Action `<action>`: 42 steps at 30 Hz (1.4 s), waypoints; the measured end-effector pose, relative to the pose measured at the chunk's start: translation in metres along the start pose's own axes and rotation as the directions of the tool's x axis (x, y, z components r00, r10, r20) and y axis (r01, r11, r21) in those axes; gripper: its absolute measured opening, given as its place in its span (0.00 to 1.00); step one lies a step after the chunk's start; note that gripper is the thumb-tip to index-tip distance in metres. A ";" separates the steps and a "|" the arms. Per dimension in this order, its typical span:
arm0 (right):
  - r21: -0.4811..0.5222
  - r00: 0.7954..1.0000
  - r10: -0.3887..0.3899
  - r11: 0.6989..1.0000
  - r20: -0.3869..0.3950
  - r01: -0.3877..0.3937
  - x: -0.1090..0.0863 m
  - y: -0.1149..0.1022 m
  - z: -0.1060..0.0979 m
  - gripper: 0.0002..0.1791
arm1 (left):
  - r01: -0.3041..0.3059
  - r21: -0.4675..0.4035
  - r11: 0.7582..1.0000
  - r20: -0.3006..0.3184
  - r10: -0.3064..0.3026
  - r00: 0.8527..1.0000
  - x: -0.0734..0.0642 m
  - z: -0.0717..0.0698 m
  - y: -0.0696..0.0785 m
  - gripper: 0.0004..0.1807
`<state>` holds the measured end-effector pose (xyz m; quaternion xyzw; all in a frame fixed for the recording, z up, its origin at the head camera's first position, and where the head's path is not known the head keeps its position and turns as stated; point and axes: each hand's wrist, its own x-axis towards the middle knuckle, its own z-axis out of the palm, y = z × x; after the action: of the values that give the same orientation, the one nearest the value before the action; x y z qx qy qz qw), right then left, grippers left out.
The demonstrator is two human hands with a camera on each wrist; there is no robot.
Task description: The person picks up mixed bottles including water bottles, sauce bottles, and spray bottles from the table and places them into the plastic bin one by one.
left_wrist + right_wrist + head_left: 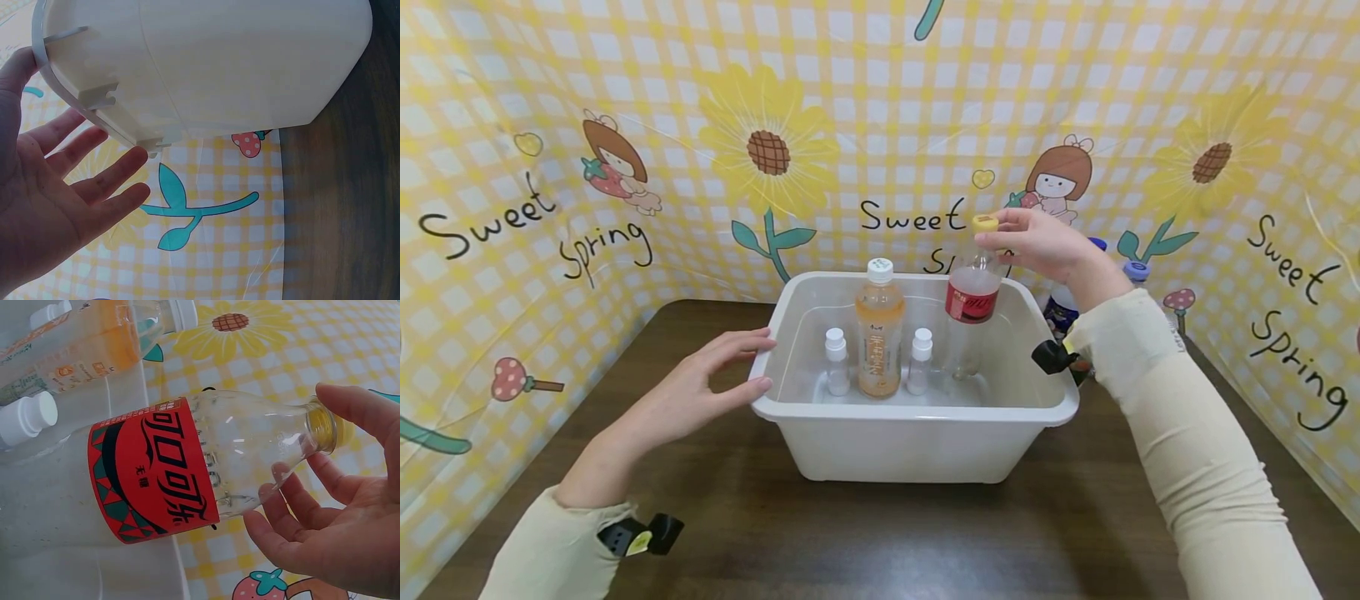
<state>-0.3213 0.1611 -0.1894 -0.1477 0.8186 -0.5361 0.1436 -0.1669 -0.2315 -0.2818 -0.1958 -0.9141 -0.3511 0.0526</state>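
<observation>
A clear plastic cola bottle (pixel 972 300) with a red label and yellow cap has its base low inside the white plastic tub (pixel 917 413), toward the right. My right hand (pixel 1045 242) pinches it at the neck, just below the cap, between thumb and fingers; the label (pixel 153 472) faces the right wrist camera. To its left in the tub stand an orange-tinted drink bottle (pixel 880 333) with a white cap and two small clear bottles, one on each side of it. My left hand (pixel 692 387) touches the tub's left rim, its fingers (pixel 119 175) loosely extended along the outside.
On the brown table (pixel 865 533), to the right of the tub, stand several bottles, among them one with a dark label (pixel 1062 312) and one with a purple cap (pixel 1137 271), partly hidden by my right arm. A yellow checked cloth (pixel 880 125) surrounds the table.
</observation>
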 end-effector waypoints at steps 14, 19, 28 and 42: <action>0.022 0.998 0.056 0.998 -0.005 -0.056 0.005 0.014 0.007 0.19 | 0.002 -0.004 1.000 0.006 -0.002 1.000 -0.001 0.001 0.000 0.24; 0.033 0.998 0.041 0.999 0.038 -0.042 0.006 0.019 0.006 0.17 | -0.001 -0.010 1.000 0.004 0.002 1.000 -0.001 0.001 0.000 0.24; 0.000 0.997 0.032 0.999 0.066 -0.032 0.007 0.024 0.008 0.17 | -0.003 0.020 1.000 -0.004 0.003 1.000 -0.001 0.000 0.000 0.24; -0.032 0.998 0.041 0.999 0.052 -0.040 0.005 0.021 0.008 0.22 | -0.010 0.013 1.000 -0.010 0.011 1.000 -0.001 -0.001 0.000 0.24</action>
<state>-0.3248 0.1609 -0.2125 -0.1474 0.8257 -0.5161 0.1736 -0.1657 -0.2325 -0.2818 -0.1984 -0.9151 -0.3457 0.0605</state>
